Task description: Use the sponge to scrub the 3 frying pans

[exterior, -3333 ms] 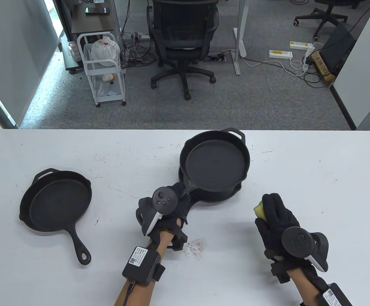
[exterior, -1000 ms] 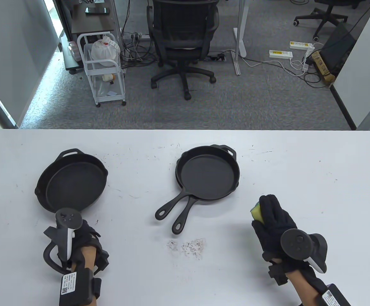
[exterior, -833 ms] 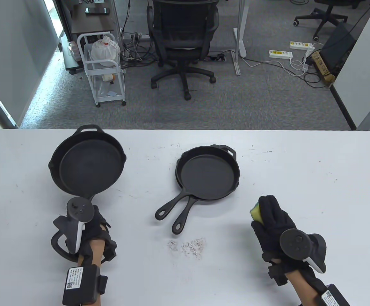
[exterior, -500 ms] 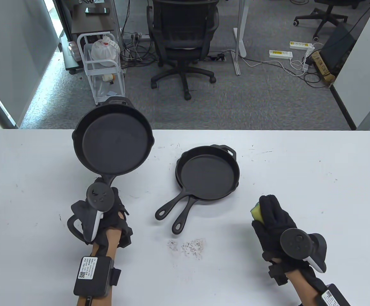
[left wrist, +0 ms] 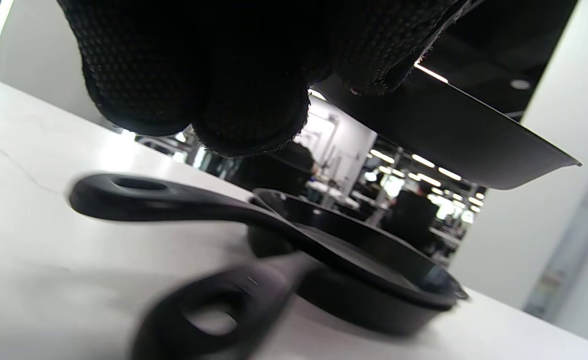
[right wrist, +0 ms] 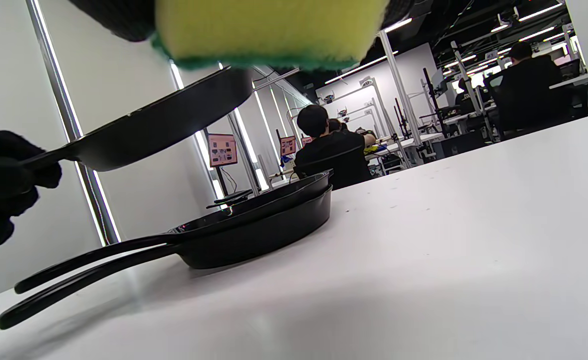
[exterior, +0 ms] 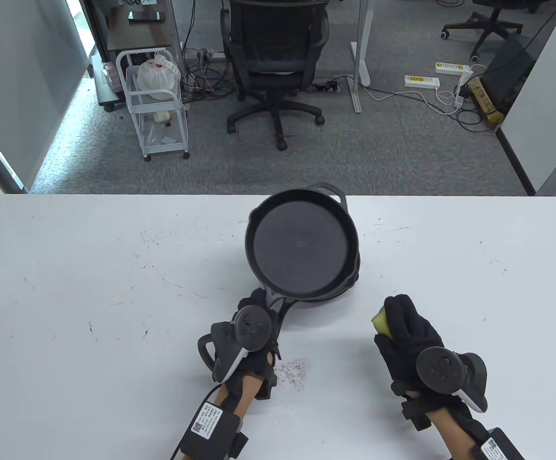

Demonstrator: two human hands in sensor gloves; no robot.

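Black cast-iron frying pan (exterior: 300, 247): round, matte, held in the air above two stacked black cast-iron pans (right wrist: 254, 225) at table centre; handle toward the person, loop handle away. Left hand (exterior: 254, 330) grips its handle. Right hand (exterior: 409, 330) holds yellow-green sponge (exterior: 381, 322).

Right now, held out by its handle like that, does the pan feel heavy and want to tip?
Probably. The pan looks like thick cast iron, so likely heavy and stiff. The left hand grips only the handle's end, so its far rim would likely tend to droop. Its flat base should not roll once set down.
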